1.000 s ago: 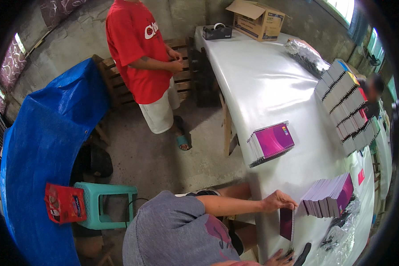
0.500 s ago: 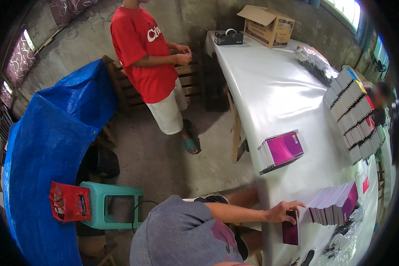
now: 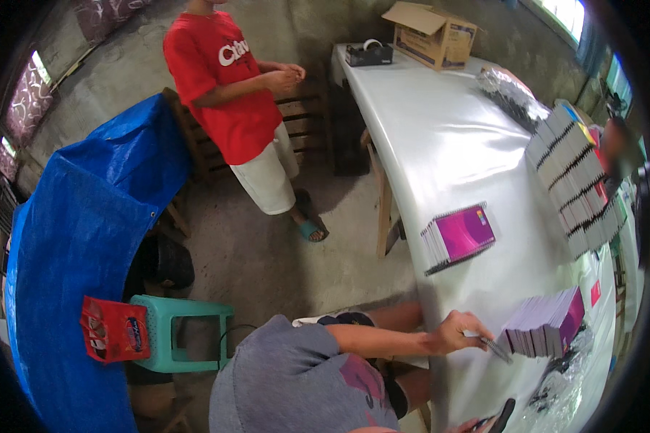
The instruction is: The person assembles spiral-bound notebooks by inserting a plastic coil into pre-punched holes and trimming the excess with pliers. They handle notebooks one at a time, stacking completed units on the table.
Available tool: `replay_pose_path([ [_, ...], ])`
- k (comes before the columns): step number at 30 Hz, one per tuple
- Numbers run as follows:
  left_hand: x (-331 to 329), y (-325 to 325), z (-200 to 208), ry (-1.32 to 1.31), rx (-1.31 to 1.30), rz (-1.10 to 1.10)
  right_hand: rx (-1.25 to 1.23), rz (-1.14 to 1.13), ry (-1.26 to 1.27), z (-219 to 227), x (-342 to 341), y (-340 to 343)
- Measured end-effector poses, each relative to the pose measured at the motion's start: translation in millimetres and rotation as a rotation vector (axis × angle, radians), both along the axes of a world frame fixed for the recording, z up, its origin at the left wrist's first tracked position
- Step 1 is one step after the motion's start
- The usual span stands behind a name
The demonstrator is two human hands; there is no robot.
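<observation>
My left hand (image 3: 461, 332) is closed on a small spiral notebook (image 3: 498, 351), seen nearly edge-on and tilted above the silvery table. Just right of it stands a tight row of similar notebooks (image 3: 534, 333) with a purple cover (image 3: 573, 312) at its end. At the lower edge, only part of my right hand (image 3: 471, 426) shows. It seems closed around a black-handled tool (image 3: 505, 414), whose kind I cannot make out. Farther up the table lies a smaller stack of spiral notebooks (image 3: 464, 234) with a magenta cover on top.
Long stacks of spiral notebooks (image 3: 574, 180) line the table's (image 3: 404, 108) far right. A tape dispenser (image 3: 369, 54) and an open carton (image 3: 433, 40) stand at its far end. Crumpled clear plastic (image 3: 567, 390) lies nearby. A person in red (image 3: 227, 94) stands beyond; a green stool (image 3: 188, 307) is left.
My left hand has lifted and turned the notebook, its purple cover now out of sight. More of the black-handled tool and my right hand has come into view at the lower edge.
</observation>
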State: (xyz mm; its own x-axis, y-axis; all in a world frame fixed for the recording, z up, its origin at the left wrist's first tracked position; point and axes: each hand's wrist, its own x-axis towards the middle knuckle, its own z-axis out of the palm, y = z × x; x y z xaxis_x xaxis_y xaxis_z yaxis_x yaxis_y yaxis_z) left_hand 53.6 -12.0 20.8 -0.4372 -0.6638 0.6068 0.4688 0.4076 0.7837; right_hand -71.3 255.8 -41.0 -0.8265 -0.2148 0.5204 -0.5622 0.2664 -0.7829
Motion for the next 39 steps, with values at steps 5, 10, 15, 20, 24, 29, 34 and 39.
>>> replay_pose_path([
  [5, 25.9, -3.5, 38.5, -0.019, -0.134, 0.210, 0.172, 0.485, 0.147, 93.9, 71.6, -79.3],
  [10, 38.3, -2.3, 41.1, -0.068, -0.091, 0.287, 0.285, 0.460, 0.138, 149.8, 105.3, -114.7],
  [15, 38.6, 0.7, 46.2, -0.083, -0.074, 0.253, 0.339, 0.384, 0.139, 163.1, 112.3, -111.7],
  [20, 43.2, 4.3, 44.3, -0.042, -0.141, 0.288, 0.410, 0.385, 0.162, 162.9, 113.0, -113.5],
  [24, 46.7, 2.1, 45.6, -0.012, -0.174, 0.281, 0.415, 0.418, 0.119, 161.3, 113.6, -117.1],
  [29, 54.0, -1.2, 45.6, -0.018, -0.231, 0.287, 0.366, 0.546, 0.011, 154.9, 111.0, -122.2],
  [34, 44.5, -6.9, 38.8, 0.059, -0.385, 0.217, -0.178, 0.826, -1.021, 138.2, 99.8, -116.1],
  [39, 43.8, -14.8, 34.2, 0.135, -0.331, 0.264, -0.250, 1.027, -1.113, 131.1, 104.6, -128.6],
])
